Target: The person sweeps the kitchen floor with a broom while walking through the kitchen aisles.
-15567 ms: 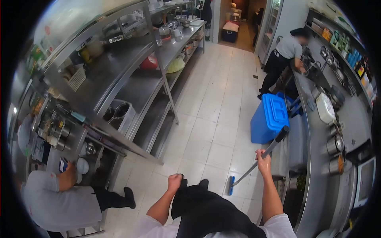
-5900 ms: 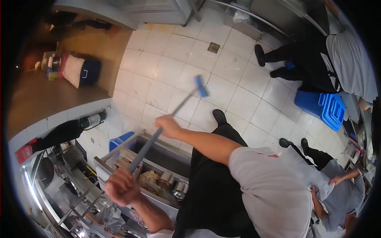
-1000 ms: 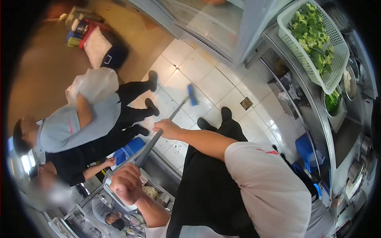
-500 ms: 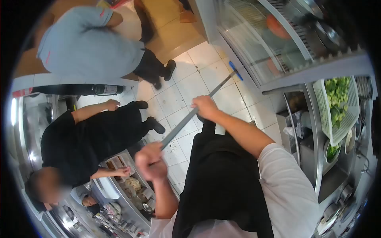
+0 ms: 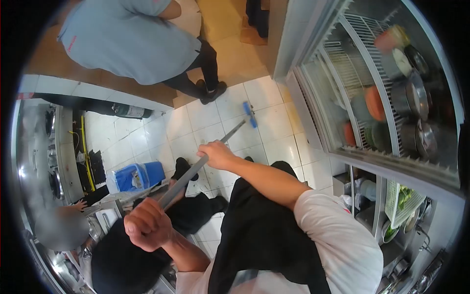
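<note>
A long grey handle (image 5: 183, 181) slants up across the middle of the view, and a blue floor brush head (image 5: 249, 115) is at its far end on the white tiles. My left hand (image 5: 149, 225) is closed around the near end of the handle, low on the left. Further along the same handle, my right hand (image 5: 216, 154) grips it with bent fingers. The brush head lies near a standing person's dark shoes.
A person in a grey shirt (image 5: 132, 44) stands at the upper left. Another person in black (image 5: 127, 259) is close to my left arm. A glass-door fridge (image 5: 338, 93) is at the right. A blue bin (image 5: 149, 174) stands at the left, and a green-filled basket (image 5: 396, 201) at the lower right.
The brush head has moved left, away from the fridge base. My hands have shifted left with the handle. The person in black has moved lower, nearer my left arm. More fridge shows.
</note>
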`<state>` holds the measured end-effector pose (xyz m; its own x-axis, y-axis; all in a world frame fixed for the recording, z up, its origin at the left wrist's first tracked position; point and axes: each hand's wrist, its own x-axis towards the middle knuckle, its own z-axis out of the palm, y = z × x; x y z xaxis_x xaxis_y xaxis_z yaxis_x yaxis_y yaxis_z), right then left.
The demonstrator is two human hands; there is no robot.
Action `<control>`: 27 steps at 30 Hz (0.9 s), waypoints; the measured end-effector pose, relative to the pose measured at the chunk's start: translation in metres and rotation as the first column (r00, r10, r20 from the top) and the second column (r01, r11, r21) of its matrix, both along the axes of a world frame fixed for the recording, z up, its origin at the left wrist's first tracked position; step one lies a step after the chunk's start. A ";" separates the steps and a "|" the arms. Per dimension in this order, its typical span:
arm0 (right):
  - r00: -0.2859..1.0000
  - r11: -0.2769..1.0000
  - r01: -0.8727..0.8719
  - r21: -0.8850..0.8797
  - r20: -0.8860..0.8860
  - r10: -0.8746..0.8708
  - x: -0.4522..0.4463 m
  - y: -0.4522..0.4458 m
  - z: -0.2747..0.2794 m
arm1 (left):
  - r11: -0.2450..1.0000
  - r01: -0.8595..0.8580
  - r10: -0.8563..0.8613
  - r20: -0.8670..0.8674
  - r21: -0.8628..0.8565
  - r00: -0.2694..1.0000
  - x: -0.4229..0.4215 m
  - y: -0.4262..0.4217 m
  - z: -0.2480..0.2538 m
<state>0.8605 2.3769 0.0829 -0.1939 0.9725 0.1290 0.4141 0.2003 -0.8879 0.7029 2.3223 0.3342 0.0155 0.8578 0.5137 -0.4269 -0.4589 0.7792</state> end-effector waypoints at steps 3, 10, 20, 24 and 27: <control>0.990 0.991 0.133 0.027 0.047 -0.134 0.053 0.013 -0.018 | 0.997 0.016 -0.011 0.063 -0.076 0.998 0.024 0.023 -0.031; 0.990 0.995 0.057 -0.077 0.134 -0.047 0.127 0.066 -0.113 | 0.956 -0.227 0.154 -0.343 -0.186 0.927 0.073 0.079 -0.117; 0.921 0.928 -0.362 -0.084 -0.182 0.343 0.041 0.142 0.017 | 0.984 -0.178 0.164 -0.273 -0.027 0.948 0.091 0.124 0.048; 0.985 0.993 -0.115 -0.005 -0.130 0.114 0.123 0.148 -0.026 | 0.982 0.029 -0.047 -0.094 -0.185 0.994 0.101 0.157 0.004; 0.993 0.988 0.093 -0.127 0.089 -0.082 0.197 0.166 -0.073 | 0.945 -0.021 0.002 -0.056 -0.327 0.998 0.150 0.191 -0.072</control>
<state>1.0574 2.5431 0.0099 -0.1123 0.9936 -0.0131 0.4983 0.0449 -0.8658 0.8532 2.5138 0.2623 0.0246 0.9787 0.2037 -0.3761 -0.1797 0.9090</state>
